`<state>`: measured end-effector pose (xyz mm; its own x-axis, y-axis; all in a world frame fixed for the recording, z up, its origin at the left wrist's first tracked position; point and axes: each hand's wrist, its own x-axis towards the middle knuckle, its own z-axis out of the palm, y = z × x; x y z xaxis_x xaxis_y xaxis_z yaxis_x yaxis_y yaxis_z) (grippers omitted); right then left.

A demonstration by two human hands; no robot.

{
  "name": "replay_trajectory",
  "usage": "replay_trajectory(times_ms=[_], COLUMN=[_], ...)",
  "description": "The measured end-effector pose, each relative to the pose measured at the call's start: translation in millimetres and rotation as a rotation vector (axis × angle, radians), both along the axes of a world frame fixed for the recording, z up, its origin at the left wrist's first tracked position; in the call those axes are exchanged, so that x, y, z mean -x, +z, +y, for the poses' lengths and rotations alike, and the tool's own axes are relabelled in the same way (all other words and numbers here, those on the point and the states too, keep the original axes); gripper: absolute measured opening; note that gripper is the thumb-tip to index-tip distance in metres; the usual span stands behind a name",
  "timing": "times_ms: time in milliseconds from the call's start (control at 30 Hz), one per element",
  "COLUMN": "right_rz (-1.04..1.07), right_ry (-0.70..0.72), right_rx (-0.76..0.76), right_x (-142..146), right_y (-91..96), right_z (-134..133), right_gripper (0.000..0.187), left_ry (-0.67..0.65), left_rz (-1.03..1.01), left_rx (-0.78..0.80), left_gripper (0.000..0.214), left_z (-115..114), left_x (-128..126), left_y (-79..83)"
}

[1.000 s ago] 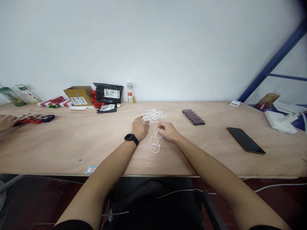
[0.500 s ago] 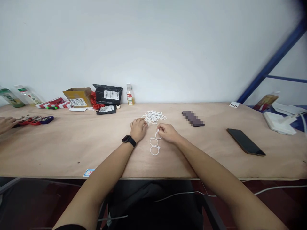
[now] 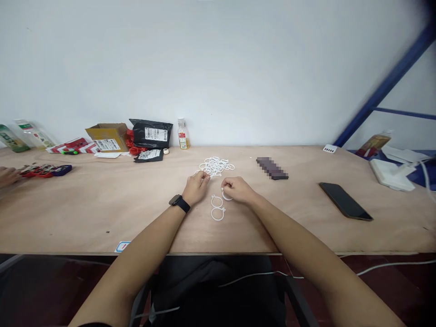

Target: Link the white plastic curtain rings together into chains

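My right hand pinches a white open ring with small knobs at its ends, close above or on the table. My left hand, wearing a black watch, rests at the near edge of a heap of white rings. Its fingers are bent together and look closed on a ring at the heap's edge, though the fingertips partly hide it. Between my forearms, two more white rings lie one behind the other: a farther ring and a nearer ring.
A phone and a pixelated dark object lie to the right. Toward the back left are a cardboard box, black parcels and a small bottle. Another person's hand touches a red and blue item at far left.
My left fingers have drawn in slightly at the heap's near edge, uncovering a ring to their left. The ring in my right hand has turned and shifted right, away from the rings in front.
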<state>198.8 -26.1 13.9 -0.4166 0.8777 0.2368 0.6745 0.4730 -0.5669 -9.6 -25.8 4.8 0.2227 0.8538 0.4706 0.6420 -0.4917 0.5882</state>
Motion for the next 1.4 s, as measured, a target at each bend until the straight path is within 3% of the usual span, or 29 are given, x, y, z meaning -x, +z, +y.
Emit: replay_trajectory(times_ms=[167,333,467,967,1400], right_rz=[-0.099,0.074,0.141,0.201,0.19], right_ry=[0.1,-0.002,0.082,0.115,0.043], right_rx=[-0.022,-0.122,-0.141,-0.032,-0.089], right_x=[-2,-3,-1,2,2], right_y=[-4.3,-2.3,-2.9,-5.4,-5.1], right_z=[2,3,2,0,0], right_gripper=[0.015,0.026,0.026,0.024,0.024], left_ry=[-0.12,-0.174,-0.212,-0.207,-0.26], left_rz=[-0.052,-0.055,-0.054,-0.027,0.021], left_rx=[0.076,0.104,0.11,0.138,0.16], left_gripper=[0.018,0.017,0.018,0.022,0.024], left_z=[-4,-8,-9,-9,-13], left_x=[-2,-5,-7,-7,-12], left_y=[-0.6,0.3,0.5,-2.5,-2.1])
